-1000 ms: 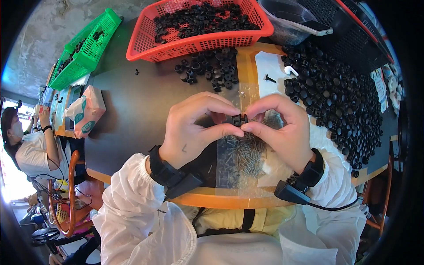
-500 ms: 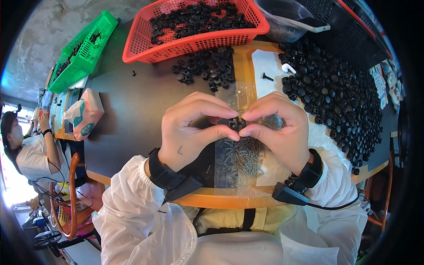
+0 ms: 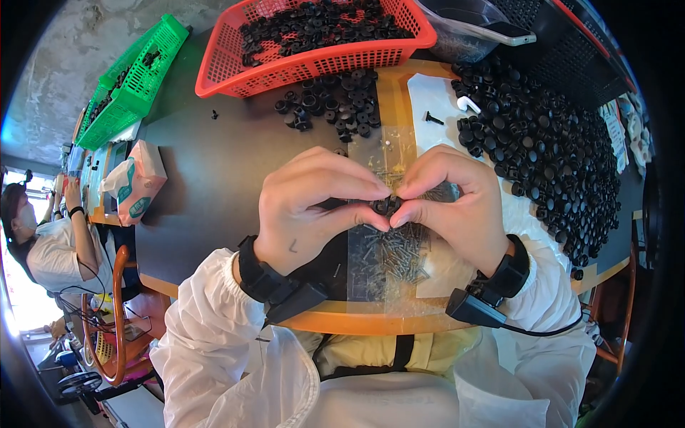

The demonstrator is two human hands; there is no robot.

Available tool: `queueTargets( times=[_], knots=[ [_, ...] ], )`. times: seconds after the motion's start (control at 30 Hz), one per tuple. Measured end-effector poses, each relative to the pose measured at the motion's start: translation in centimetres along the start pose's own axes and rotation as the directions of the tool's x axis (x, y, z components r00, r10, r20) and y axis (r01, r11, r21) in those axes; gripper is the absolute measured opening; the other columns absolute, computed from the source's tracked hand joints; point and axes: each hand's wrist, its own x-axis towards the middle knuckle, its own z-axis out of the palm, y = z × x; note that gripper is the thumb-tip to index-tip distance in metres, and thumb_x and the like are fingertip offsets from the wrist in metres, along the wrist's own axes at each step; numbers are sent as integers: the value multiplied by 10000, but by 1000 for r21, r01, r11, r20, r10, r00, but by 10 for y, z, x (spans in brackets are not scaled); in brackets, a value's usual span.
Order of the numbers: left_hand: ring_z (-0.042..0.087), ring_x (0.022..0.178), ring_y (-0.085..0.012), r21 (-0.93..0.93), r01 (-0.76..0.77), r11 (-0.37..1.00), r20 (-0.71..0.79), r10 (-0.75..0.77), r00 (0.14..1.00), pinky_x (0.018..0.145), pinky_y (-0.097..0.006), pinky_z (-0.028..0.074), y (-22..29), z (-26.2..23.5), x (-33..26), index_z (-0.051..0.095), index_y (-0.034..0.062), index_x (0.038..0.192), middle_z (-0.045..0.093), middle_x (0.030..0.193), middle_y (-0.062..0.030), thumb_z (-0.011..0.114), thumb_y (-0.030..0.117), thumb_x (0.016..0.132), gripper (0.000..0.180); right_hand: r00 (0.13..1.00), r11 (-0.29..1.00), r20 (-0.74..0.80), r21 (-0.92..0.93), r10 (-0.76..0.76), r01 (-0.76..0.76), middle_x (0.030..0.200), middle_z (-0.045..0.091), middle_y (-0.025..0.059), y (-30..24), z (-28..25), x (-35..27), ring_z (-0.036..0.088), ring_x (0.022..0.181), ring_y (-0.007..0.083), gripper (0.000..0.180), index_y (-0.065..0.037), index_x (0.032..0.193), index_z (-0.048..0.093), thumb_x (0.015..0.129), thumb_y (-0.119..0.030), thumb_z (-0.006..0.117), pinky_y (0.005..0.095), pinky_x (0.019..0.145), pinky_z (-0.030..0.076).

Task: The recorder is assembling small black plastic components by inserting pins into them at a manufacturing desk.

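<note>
The left hand and the right hand meet above the middle of the dark table, and their fingertips are closed together around a small black knob, which both hands pinch between thumb and fingers. Just under the hands lies a clear plastic bag with a heap of small screws on it. A pile of the same black knobs covers the table on the right, and a red basket with more of them stands at the far edge.
</note>
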Motion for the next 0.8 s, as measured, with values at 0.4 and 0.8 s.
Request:
queueTargets(
  times=[0.4, 0.8],
  knots=[
    [660, 797, -204, 94, -53, 994, 53, 48, 997, 686, -301, 499, 2, 0, 1, 737, 48, 906, 719, 891, -79, 845, 61, 595, 330, 998, 985, 67, -174, 9, 3, 735, 667, 5, -4, -6, 4, 566, 680, 136, 205, -79, 724, 699, 621, -136, 866, 269, 645, 424],
    [600, 718, -128, 175, -79, 981, 58, 70, 996, 579, -229, 505, 11, 0, 0, 765, 71, 924, 547, 833, -35, 823, -47, 600, 350, 958, 997, 283, -44, -51, 66, 854, 682, 42, 7, -7, 5, 591, 821, 192, 317, -66, 985, 749, 676, -89, 816, 304, 748, 454]
  ],
)
